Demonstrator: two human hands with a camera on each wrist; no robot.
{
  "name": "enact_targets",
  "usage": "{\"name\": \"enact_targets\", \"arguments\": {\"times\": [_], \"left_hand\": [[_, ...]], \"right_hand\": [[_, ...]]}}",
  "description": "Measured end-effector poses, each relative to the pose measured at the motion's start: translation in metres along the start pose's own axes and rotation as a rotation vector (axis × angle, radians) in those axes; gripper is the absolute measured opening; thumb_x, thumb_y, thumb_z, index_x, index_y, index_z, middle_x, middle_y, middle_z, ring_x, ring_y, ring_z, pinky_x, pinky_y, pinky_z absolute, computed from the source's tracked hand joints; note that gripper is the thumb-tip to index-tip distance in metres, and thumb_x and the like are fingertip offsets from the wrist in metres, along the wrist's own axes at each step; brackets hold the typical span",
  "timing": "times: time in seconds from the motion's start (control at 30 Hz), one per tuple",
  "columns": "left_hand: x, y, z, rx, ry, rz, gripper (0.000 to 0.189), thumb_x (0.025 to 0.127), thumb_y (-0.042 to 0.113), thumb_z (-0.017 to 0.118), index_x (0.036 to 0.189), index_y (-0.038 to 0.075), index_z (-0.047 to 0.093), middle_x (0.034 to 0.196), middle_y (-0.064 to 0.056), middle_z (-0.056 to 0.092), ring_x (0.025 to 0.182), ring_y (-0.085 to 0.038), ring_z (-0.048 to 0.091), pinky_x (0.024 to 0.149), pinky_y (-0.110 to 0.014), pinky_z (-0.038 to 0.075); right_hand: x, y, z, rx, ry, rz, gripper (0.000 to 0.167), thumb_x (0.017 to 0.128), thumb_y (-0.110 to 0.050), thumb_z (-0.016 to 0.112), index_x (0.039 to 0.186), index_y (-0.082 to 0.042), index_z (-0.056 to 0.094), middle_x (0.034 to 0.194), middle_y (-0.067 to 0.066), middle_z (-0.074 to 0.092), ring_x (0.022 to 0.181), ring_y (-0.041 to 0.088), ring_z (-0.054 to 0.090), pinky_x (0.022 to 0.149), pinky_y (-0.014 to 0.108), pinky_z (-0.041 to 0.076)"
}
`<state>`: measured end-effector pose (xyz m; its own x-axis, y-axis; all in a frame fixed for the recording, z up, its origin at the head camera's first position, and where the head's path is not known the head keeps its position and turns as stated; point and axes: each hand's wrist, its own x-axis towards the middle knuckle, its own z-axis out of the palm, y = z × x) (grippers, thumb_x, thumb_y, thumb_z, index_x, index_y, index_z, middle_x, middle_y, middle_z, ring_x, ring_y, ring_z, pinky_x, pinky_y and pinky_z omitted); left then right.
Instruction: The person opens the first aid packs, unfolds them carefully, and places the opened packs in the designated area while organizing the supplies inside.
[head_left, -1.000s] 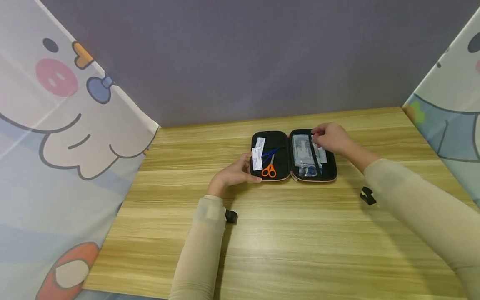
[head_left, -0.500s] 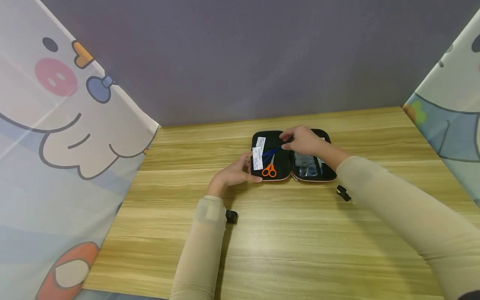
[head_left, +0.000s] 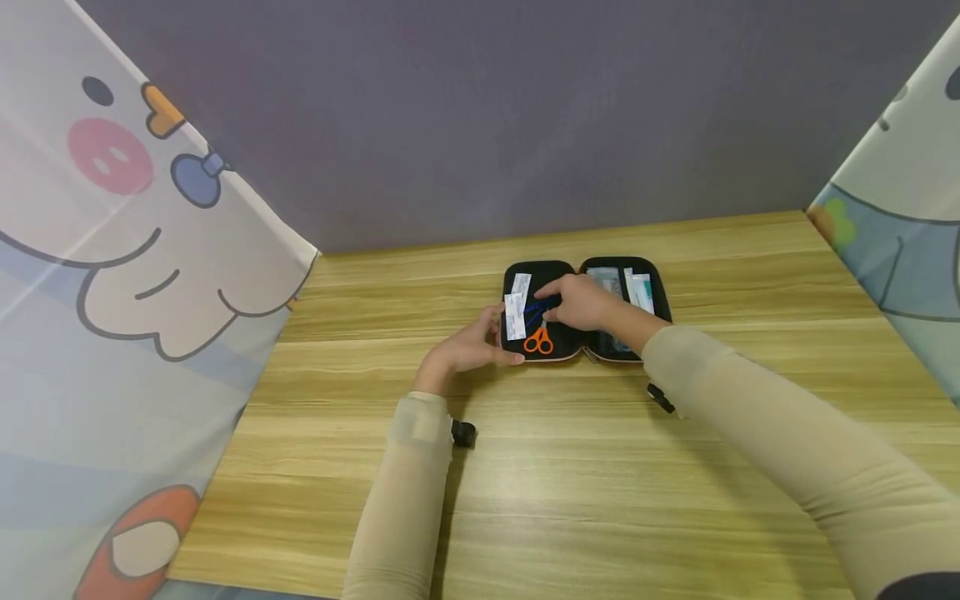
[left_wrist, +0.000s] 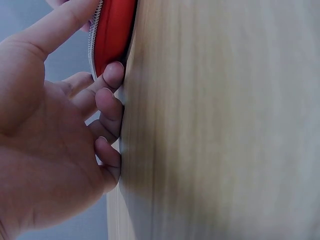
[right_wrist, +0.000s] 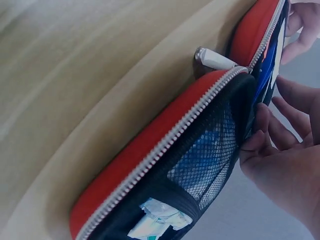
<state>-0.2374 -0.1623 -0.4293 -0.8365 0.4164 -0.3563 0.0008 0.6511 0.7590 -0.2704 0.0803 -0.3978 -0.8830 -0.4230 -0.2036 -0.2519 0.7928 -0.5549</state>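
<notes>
An unzipped black-lined case with a red shell [right_wrist: 150, 155] lies spread flat on the table. Its left half holds orange-handled scissors [head_left: 538, 342], a slim blue V-shaped tool that looks like tweezers [head_left: 534, 310], and white paper packets [head_left: 515, 317]. My left hand [head_left: 468, 344] grips the case's left front corner, thumb along the front edge and fingers curled against the side. Over the left half reaches my right hand [head_left: 583, 303], index finger and thumb apart around the blue tool and the scissor blades. Whether they touch either is hard to tell.
In the right half are a mesh pocket [right_wrist: 205, 160] and white-green packets [head_left: 642, 292]. A zipper pull [right_wrist: 214, 59] sticks out at the hinge. Behind the wooden table [head_left: 555, 483] stands a grey panel [head_left: 480, 125]; a printed cartoon cloth [head_left: 112, 275] hangs at left.
My right hand has left the right half of the case and moved left over the hinge to the scissors and blue tool. My left hand stays at the corner.
</notes>
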Motion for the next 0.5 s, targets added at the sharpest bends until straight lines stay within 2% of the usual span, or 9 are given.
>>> {"name": "enact_targets", "arguments": {"times": [0.2, 0.33, 0.5], "left_hand": [[0.0003, 0.0002, -0.0012, -0.004, -0.001, -0.006, 0.112, 0.088, 0.037, 0.088, 0.171, 0.025, 0.014, 0.131, -0.011, 0.057, 0.116, -0.027, 0.053, 0.114, -0.048, 0.040], [0.0007, 0.0002, -0.0008, -0.010, -0.002, 0.000, 0.113, 0.087, 0.035, 0.088, 0.172, 0.023, 0.014, 0.133, -0.012, 0.058, 0.120, -0.027, 0.054, 0.120, -0.050, 0.038], [0.0014, 0.0000, 0.0001, -0.019, 0.002, 0.004, 0.115, 0.087, 0.033, 0.089, 0.172, 0.021, 0.013, 0.135, -0.013, 0.058, 0.124, -0.028, 0.053, 0.125, -0.051, 0.033]], "right_hand": [[0.0010, 0.0009, 0.0046, -0.030, -0.005, -0.008, 0.048, 0.101, -0.014, 0.071, 0.148, -0.008, 0.064, 0.151, 0.020, 0.062, 0.140, 0.041, 0.057, 0.115, 0.056, 0.048], [0.0007, 0.0016, 0.0072, -0.085, -0.003, -0.044, 0.047, 0.100, -0.011, 0.070, 0.146, -0.005, 0.064, 0.150, 0.021, 0.062, 0.142, 0.042, 0.056, 0.118, 0.056, 0.045], [0.0004, 0.0021, 0.0107, -0.138, 0.012, -0.059, 0.041, 0.100, -0.009, 0.069, 0.141, -0.002, 0.067, 0.139, 0.023, 0.068, 0.134, 0.040, 0.061, 0.115, 0.055, 0.048]]}}
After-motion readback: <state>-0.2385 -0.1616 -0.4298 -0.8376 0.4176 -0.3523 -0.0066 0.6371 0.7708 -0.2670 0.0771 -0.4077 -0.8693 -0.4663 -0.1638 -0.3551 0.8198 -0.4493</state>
